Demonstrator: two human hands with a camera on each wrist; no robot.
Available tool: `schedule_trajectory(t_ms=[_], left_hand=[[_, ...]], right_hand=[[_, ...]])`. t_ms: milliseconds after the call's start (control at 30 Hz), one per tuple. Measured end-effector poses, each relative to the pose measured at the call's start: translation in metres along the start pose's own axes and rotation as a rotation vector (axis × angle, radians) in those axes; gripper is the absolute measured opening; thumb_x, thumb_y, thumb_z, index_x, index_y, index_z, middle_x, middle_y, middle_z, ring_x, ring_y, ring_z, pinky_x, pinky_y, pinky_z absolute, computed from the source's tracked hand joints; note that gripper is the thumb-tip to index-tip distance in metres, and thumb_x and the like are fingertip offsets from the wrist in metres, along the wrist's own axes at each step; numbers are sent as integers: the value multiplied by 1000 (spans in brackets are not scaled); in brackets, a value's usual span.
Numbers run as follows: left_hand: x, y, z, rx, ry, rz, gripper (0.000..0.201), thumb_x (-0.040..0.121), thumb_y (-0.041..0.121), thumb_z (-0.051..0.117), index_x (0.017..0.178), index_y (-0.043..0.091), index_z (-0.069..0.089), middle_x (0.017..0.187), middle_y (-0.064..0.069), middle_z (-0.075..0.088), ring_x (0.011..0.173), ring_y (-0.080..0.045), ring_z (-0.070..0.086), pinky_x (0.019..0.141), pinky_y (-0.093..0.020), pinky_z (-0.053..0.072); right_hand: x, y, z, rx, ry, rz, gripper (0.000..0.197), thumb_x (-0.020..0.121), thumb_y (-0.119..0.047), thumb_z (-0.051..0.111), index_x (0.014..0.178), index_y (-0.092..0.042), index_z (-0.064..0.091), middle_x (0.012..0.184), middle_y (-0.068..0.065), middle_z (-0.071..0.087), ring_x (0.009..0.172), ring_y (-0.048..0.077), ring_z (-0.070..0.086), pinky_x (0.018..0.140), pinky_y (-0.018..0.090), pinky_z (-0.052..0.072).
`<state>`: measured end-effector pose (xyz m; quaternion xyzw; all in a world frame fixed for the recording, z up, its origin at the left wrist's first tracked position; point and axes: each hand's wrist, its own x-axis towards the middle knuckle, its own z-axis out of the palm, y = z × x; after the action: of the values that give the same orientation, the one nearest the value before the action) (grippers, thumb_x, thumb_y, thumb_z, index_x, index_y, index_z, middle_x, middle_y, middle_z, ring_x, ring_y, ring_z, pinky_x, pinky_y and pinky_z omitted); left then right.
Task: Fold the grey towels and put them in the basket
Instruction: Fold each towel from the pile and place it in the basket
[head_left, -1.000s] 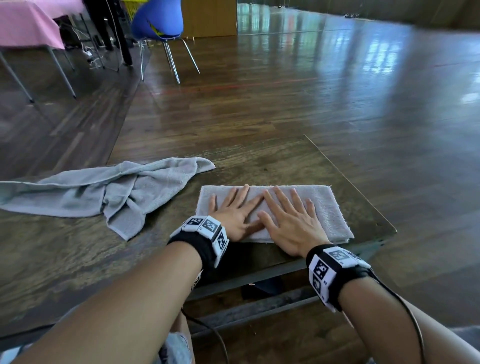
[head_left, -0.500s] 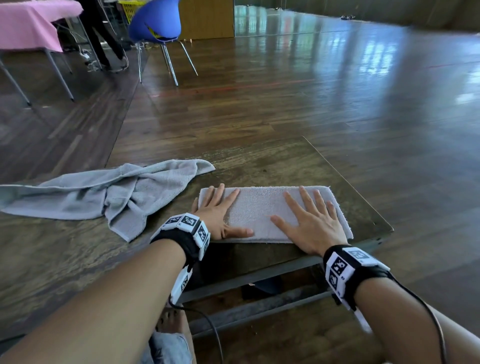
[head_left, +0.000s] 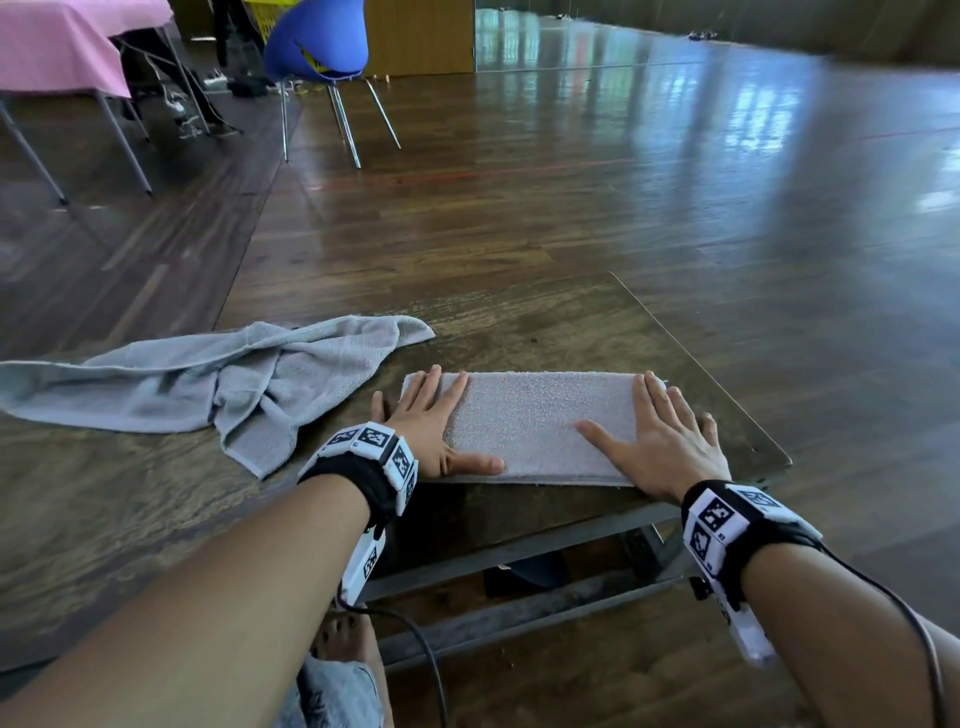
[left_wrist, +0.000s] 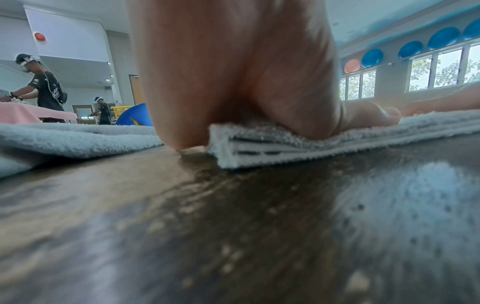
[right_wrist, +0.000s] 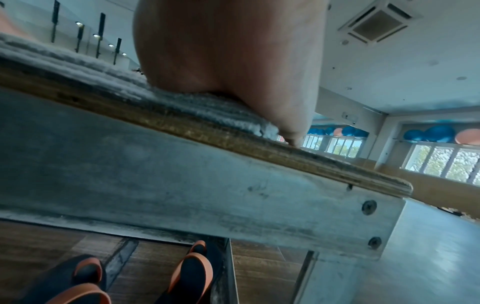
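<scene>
A folded grey towel (head_left: 535, 423) lies as a long flat strip near the front right corner of the wooden table (head_left: 571, 322). My left hand (head_left: 431, 421) presses flat on its left end, fingers straight, thumb along the near edge. On the towel's right end my right hand (head_left: 660, 441) lies flat with fingers spread. The left wrist view shows the stacked layers of the folded towel (left_wrist: 259, 148) under my palm. In the right wrist view the folded towel (right_wrist: 182, 102) sits by the table's front edge. A second grey towel (head_left: 208, 379) lies crumpled to the left.
The table's right edge (head_left: 727, 395) and front edge are close to the folded towel. A blue chair (head_left: 317, 41) and a pink-covered table (head_left: 57, 47) stand on the wooden floor beyond. A yellow basket (left_wrist: 120, 111) shows far back in the left wrist view, near other people.
Both hands have slid apart from the middle of the folded towel to its two ends, smoothing it flat. The crumpled towel has not moved.
</scene>
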<state>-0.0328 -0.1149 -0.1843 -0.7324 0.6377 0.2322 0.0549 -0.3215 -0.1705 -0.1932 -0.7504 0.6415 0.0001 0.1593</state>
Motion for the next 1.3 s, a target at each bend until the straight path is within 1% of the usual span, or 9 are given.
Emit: schedule_trajectory(t_ms=[267,333,367,433,533,767,933,1133,1300], left_hand=[[-1,4,2,33,54,-36,122,47,109,20,147,52,-22,161,13,-28,149,-10,-25,115,-58,-19],[1,6,0,40,39,-44,121,47,108,17,147,52,-20,162,12,-26,150,-12,-23,116,-60,-16],[4,7,-1,40,37,-50,118,49,107,17,148,52,-19,163,12,-24,150,-12,-22,116,-61,-15],[5,8,-4,37,37,-65,110,57,103,16,149,52,-16,164,12,-20,151,-14,-20,116,-63,-12],[3,8,-9,70,97,-61,102,63,99,10,152,51,-4,166,11,-3,153,-17,-4,116,-63,-4],[-21,18,-24,63,321,-59,45,94,60,37,129,44,59,136,-1,56,134,-22,42,113,-56,17],[-48,35,-25,-76,125,110,50,91,43,59,140,42,47,115,2,64,116,-24,57,106,-45,36],[-58,49,-15,-231,64,209,42,89,18,59,129,32,60,79,11,54,67,-5,54,59,-18,39],[-62,46,-24,-240,65,228,46,81,4,62,121,25,66,88,11,57,76,-6,55,72,-21,46]], right_hand=[[-3,-15,-2,-30,62,22,107,83,-90,16,161,-20,-6,169,-3,-19,155,24,-16,123,53,-11],[-8,-28,-5,-112,217,-103,89,93,-72,33,159,-17,12,169,8,-1,155,31,0,123,52,-4],[-12,-35,-8,-118,289,-189,75,94,-62,42,153,-18,26,162,13,21,148,32,20,121,51,14],[-24,-51,-13,-43,272,-325,53,93,-50,48,138,-22,42,122,6,60,111,27,55,90,44,46],[-41,-66,-8,-40,68,-381,49,95,-53,44,137,-28,38,100,6,64,86,31,63,66,40,41],[-45,-47,-22,6,0,-300,64,99,-46,46,154,-21,26,143,14,46,126,36,53,97,46,47],[-61,-19,-16,45,-90,-325,67,93,-23,47,154,-33,20,162,2,16,145,29,27,116,45,34],[-70,0,3,30,-87,-475,87,84,-32,66,156,-46,18,159,-18,-22,149,22,12,116,41,37],[-66,5,6,64,107,-570,72,84,-28,80,148,-34,48,161,-7,21,149,14,13,117,41,37]])
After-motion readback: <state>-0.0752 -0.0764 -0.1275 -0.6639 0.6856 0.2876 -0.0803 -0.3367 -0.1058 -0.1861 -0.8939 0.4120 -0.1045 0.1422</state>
